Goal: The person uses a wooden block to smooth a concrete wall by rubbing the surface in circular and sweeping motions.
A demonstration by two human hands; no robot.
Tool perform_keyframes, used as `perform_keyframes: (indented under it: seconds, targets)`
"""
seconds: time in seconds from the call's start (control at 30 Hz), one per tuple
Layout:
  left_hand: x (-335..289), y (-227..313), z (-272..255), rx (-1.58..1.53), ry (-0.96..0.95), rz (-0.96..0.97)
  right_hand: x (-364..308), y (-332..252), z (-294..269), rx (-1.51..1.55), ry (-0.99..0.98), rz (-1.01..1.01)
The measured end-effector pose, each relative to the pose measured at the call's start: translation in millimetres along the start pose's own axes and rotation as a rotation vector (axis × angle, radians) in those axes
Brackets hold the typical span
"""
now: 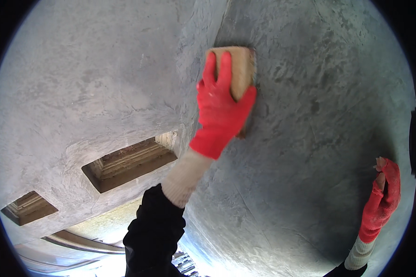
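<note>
Head view: left grip (220, 105) on plain tan block (241, 69).

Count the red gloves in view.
2: one on the left hand, which grips a tan block; the other on the right hand, at lower right.

there are two red gloves (219, 111) (379, 205), one tan block (241, 69) and two openings (130, 162) (30, 207).

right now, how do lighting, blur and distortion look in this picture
Head view: white glare sits at the lower edge, and shade darkens the grey plastered wall near the red-gloved right hand; head view: the red-gloved left hand on the tan rectangular block looks slightly soft; head view: black fisheye rim.
</note>
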State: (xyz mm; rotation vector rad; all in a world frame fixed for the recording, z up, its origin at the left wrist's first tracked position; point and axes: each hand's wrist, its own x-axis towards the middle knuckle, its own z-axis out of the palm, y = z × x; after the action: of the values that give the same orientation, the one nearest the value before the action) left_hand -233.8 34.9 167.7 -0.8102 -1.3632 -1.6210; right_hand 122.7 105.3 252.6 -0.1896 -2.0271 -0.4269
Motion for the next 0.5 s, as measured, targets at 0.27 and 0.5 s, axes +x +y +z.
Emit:
perform_keyframes:
  seconds: [0.27, 0.5]
  targets:
    - [-77, -4, -18, -0.038, -0.244, 0.129, -5, 5, -4, -0.033, -0.01, 0.018]
    - [-102, 20, -27, -0.032, -0.267, 0.27, -5, 6, -3, -0.028, -0.016, 0.037]
